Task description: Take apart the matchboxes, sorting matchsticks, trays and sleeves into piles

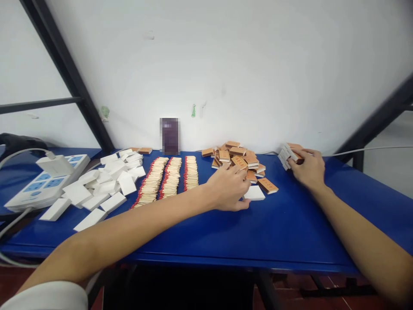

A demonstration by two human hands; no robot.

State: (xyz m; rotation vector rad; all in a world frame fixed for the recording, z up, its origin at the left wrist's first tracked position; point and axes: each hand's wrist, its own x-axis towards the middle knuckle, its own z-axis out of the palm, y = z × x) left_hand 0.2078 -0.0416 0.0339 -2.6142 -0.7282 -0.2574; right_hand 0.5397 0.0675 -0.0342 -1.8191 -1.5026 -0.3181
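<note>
My left hand (229, 188) is at the front of a heap of orange-brown matchboxes (251, 159), its fingers bent. A white matchbox tray (255, 193) lies on the blue table with its left end between my thumb and fingers. Beside it, a single orange matchbox (267, 186) lies flat. Farther right, my right hand (308, 169) is closed around the side of a small stack of matchboxes (285, 156) near the wall. White ends face left on this stack, and orange shows on top. My right fingers partly cover it.
Three rows of red-tipped matches (191, 172) lie left of the heap. Beyond them are loose white boxes (108, 181) and a white power strip (45, 183) with a plugged-in adapter. A blurred dark purple object (170, 140) leans against the wall (258, 73). A white cable runs behind.
</note>
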